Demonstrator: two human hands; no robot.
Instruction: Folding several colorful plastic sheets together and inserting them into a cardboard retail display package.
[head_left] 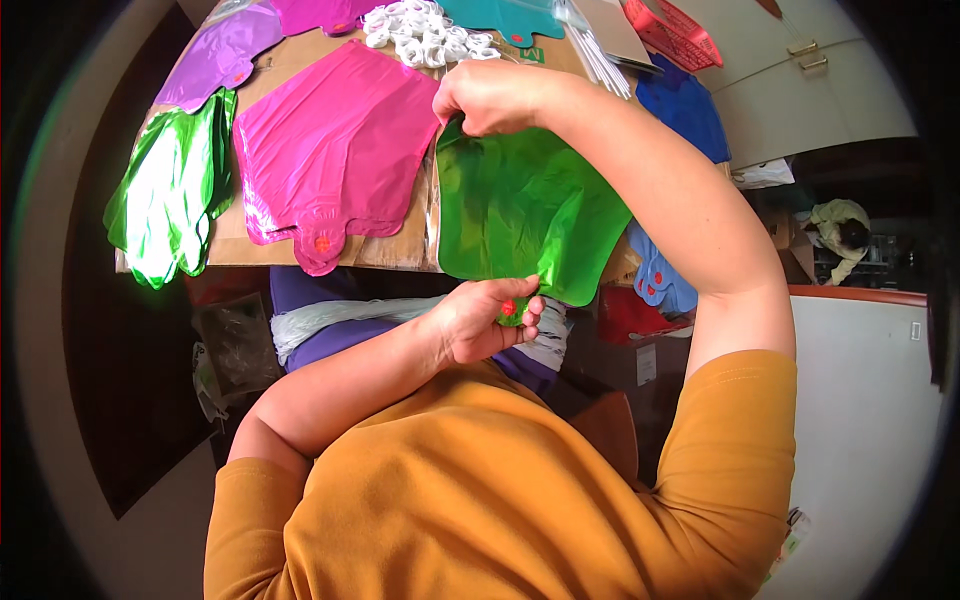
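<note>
A flat green foil balloon [540, 205] hangs between my two hands at the table's front edge. My left hand [480, 318] is closed on its neck tab, which has a red mark and sticks out between thumb and fingers. With bent fingers, my right hand [492, 98] grips the balloon's upper left corner; its fingertips are partly hidden. Just left of it lies a stack of pink foil balloons [335, 150], tabs toward me. Shiny green foil balloons [170, 190] droop over the table's left front edge.
On the cardboard-covered table [390, 255] lie purple [222, 55], teal [505, 18] and blue foil balloons [688, 110]. White plastic rings [425, 35] are heaped at the back, beside white sticks [600, 62] and a red basket [675, 32]. Light blue balloons [660, 270] hang at the right edge.
</note>
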